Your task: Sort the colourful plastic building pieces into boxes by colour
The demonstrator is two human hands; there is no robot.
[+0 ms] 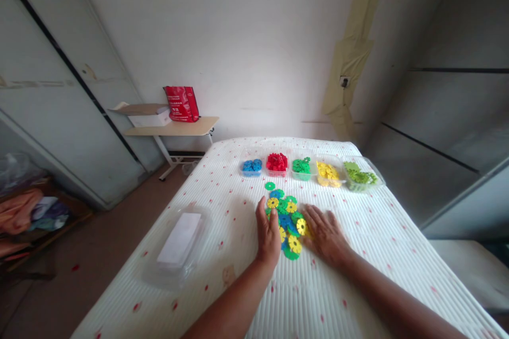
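Observation:
A loose pile of notched plastic discs in green, yellow and blue lies on the cloth-covered table. Along the pile's left side my left hand stands on edge, its fingers stretched forward and its thumb up. Flat on the cloth at the right side rests my right hand, fingers extended, touching or nearly touching the outer discs. Part of a yellow piece shows by its fingers. Neither hand grips anything that I can see. One green disc lies apart at the far end of the pile.
Beyond the pile, clear tubs stand in a row: blue discs, red pieces, green discs, yellow pieces and light-green pieces. A clear plastic container with a white rectangle lies left. A red bag stands on a side table.

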